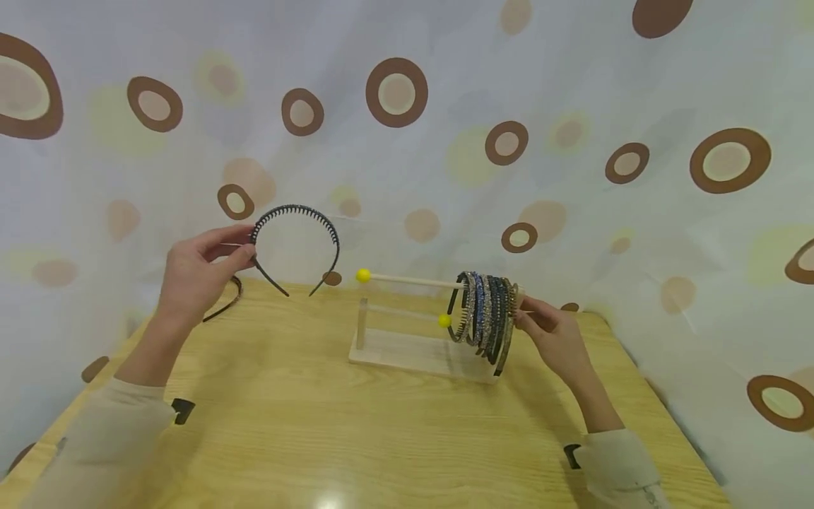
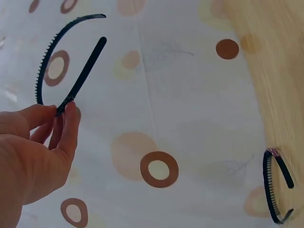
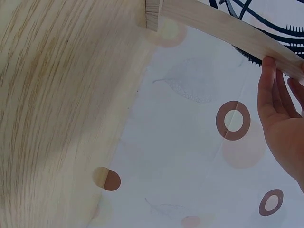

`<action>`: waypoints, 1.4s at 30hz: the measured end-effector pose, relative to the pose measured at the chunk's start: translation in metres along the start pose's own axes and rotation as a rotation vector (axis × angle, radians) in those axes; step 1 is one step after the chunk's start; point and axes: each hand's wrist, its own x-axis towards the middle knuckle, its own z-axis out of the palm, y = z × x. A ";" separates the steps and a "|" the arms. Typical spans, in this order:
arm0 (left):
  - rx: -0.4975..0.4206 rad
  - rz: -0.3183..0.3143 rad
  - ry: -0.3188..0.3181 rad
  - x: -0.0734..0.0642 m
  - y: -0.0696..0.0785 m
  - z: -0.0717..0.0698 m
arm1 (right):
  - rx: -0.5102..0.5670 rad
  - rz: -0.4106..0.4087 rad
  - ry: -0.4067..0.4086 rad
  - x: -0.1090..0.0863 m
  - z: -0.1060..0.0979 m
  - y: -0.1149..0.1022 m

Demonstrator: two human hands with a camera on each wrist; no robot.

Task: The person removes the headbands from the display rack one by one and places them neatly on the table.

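My left hand (image 1: 193,272) pinches a black toothed headband (image 2: 88,68) by one side, thumb against fingers. The band is raised above the table, its two ends pointing down in the head view. A wooden headband stand (image 1: 394,346) has rods tipped with yellow balls (image 1: 363,276). Several glittery headbands (image 1: 488,307), in dark, blue and silvery tones, hang bunched at its right end. There my right hand (image 1: 559,343) holds the stand's wooden upright (image 3: 218,23) between thumb and fingers; part of this grip is cut off in the right wrist view.
Another dark headband (image 2: 269,183) lies on the table at the far left, partly behind my left hand in the head view. The wooden table (image 1: 356,438) meets a wall covering (image 1: 407,170) patterned with brown circles.
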 end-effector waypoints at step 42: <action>0.026 -0.450 -0.417 0.051 -0.169 -0.035 | 0.029 -0.009 0.033 -0.007 0.001 -0.019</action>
